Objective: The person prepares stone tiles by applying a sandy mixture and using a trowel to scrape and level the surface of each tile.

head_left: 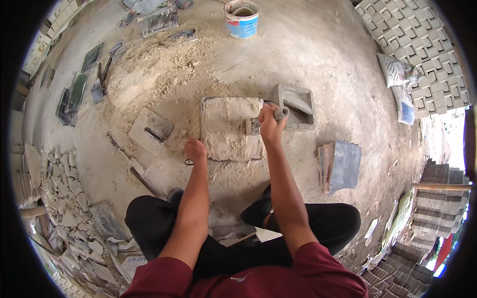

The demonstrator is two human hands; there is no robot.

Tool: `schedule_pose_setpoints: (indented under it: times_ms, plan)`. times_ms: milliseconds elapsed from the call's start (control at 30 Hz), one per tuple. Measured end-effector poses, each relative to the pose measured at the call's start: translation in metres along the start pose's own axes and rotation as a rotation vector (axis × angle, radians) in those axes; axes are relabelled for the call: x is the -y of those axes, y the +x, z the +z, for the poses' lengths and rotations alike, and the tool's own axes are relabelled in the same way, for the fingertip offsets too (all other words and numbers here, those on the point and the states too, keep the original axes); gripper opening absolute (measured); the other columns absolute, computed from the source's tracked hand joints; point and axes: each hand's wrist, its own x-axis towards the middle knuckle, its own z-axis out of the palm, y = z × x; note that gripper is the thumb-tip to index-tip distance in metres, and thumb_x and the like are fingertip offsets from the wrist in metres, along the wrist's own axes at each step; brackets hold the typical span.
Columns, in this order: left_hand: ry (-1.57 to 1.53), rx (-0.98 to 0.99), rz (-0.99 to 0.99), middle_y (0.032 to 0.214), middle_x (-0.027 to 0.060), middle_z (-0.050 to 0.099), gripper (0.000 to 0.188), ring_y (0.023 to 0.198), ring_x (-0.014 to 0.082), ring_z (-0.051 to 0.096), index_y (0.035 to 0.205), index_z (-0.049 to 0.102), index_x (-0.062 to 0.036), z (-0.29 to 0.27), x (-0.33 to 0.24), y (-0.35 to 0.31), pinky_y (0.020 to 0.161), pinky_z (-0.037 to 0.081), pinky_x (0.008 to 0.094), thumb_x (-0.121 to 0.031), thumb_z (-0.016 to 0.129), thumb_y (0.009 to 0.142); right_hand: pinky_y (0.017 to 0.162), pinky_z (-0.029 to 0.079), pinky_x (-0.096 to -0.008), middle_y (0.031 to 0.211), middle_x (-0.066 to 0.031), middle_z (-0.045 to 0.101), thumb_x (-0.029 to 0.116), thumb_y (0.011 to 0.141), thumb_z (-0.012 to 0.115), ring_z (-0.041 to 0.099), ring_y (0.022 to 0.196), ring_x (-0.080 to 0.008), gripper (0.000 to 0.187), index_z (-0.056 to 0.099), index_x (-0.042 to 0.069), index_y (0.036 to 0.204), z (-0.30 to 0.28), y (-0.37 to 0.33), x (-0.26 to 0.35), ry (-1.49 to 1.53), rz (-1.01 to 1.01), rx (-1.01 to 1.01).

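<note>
Rough crumbly sandy mix in square mould (231,128), matt grey cement-caked scoop (293,105), glossy plastic bucket (242,19)

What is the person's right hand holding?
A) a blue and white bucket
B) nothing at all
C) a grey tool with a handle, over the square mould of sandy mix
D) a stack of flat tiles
C: the right hand is closed around the handle of a grey tool at the right edge of the square mould, while the bucket stands far off, untouched.
</note>
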Motion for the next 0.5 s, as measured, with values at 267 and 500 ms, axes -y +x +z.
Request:
schedule_pose_setpoints:
  times_ms: [267, 500]
  plan:
    - [0.049, 0.067, -0.024, 0.097, 0.0351, 0.063, 0.062, 0.097, 0.0498, 0.059, 0.091, 0.065, 0.0138, 0.005, 0.001, 0.011, 0.088, 0.044, 0.0529, -0.038, 0.03, 0.094, 0.042, 0.021, -0.0263, 0.052, 0.0042, 0.037, 0.002, 0.084, 0.051, 0.032, 0.047, -0.0049, 0.033, 0.035, 0.008, 0.056, 0.0, -0.001, -0.009, 0.221, -0.075, 0.089]
    - [0.005, -0.005, -0.04, 0.094, 0.0362, 0.062, 0.061, 0.093, 0.0519, 0.058, 0.085, 0.064, 0.0149, -0.004, 0.008, 0.015, 0.086, 0.044, 0.0541, -0.034, 0.029, 0.094, 0.039, 0.021, -0.0245, 0.051, 0.0045, 0.041, 0.002, 0.084, 0.05, 0.033, 0.046, -0.0037, 0.034, 0.039, 0.009, 0.053, 0.025, 0.012, 0.058, 0.199, -0.036, 0.022]
